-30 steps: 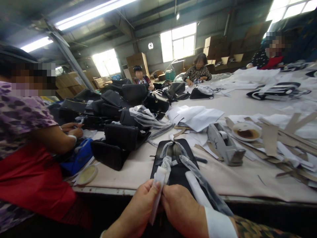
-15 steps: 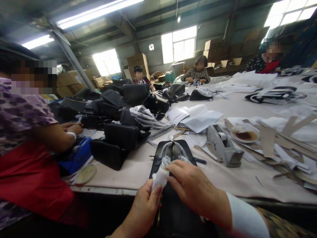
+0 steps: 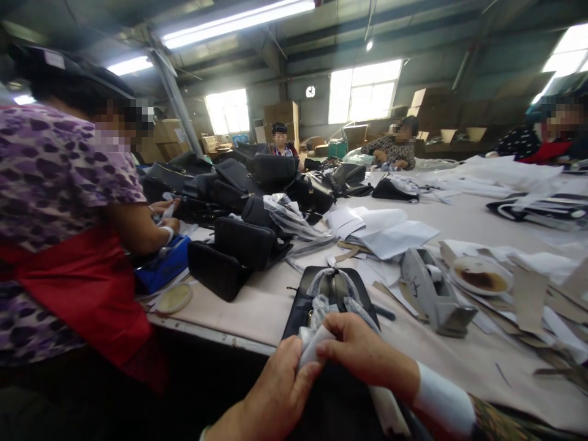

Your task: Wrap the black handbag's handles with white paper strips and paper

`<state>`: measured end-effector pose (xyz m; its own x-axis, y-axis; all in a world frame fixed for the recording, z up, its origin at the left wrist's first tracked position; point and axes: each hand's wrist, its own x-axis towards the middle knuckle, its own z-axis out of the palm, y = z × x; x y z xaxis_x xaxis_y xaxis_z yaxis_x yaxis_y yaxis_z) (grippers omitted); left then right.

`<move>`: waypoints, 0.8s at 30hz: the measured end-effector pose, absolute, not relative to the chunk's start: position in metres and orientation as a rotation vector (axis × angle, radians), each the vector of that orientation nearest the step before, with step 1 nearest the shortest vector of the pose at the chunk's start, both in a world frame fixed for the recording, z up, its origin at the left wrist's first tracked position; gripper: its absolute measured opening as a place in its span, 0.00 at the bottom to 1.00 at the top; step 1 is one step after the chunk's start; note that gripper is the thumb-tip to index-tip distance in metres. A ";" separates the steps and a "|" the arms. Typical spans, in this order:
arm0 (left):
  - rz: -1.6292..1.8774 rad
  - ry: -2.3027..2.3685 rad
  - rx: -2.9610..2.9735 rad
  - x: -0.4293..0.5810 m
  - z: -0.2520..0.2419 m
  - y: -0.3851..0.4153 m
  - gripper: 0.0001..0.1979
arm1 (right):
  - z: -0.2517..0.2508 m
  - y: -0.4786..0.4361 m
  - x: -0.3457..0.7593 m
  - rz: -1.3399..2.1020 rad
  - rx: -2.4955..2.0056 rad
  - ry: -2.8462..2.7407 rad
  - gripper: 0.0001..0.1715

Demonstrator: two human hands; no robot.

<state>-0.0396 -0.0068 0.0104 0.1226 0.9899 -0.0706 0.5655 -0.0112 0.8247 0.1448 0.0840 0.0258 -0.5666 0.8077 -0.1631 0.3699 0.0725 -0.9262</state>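
A black bag [image 3: 301, 294] lies at the table's front edge, its near part reaching toward me. Clear plastic wrap [image 3: 323, 304] covers its handle and straps. Above the bag, my left hand [image 3: 287, 380] closes around a piece of white wrapping sheet [image 3: 313, 348]. Thumb and fingers of my right hand [image 3: 356, 349] pinch the upper right edge of the same sheet. What lies inside the sheet is hidden. A second whitish wrapped strip [image 3: 388, 410] hangs below my right wrist.
A grey tape dispenser [image 3: 434, 294] stands right of the bag, near a dish with brown residue [image 3: 480, 275] and cardboard strips [image 3: 528, 294]. Black bags [image 3: 243, 242] are heaped at left. A co-worker in a red apron [image 3: 92, 306] stands there beside a blue tape dispenser [image 3: 163, 263].
My right hand has come down and now pinches the sheet's edge beside my left hand. The sheet looks wrapped further round. The view has swung a little to the left.
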 end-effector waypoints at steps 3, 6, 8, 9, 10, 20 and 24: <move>0.680 1.513 1.730 -0.044 0.014 -0.009 0.19 | 0.021 0.087 0.147 1.528 -1.161 -1.883 0.06; 0.662 1.520 1.764 -0.048 0.010 -0.012 0.20 | 0.022 0.088 0.147 1.579 -1.147 -1.805 0.05; 0.662 1.534 1.764 -0.047 0.007 -0.013 0.20 | 0.023 0.088 0.146 1.638 -1.118 -1.760 0.05; 0.660 1.546 1.759 -0.046 0.005 -0.013 0.20 | 0.022 0.088 0.145 1.663 -1.103 -1.745 0.07; 0.659 1.563 1.748 -0.045 0.003 -0.013 0.21 | 0.021 0.088 0.144 1.683 -1.086 -1.732 0.09; 0.714 1.704 1.677 -0.036 -0.005 -0.009 0.21 | 0.027 0.077 0.165 0.758 -1.014 -2.350 0.27; 0.839 1.578 1.641 -0.038 -0.013 -0.010 0.19 | 0.047 0.059 0.163 0.043 -0.535 -2.731 0.31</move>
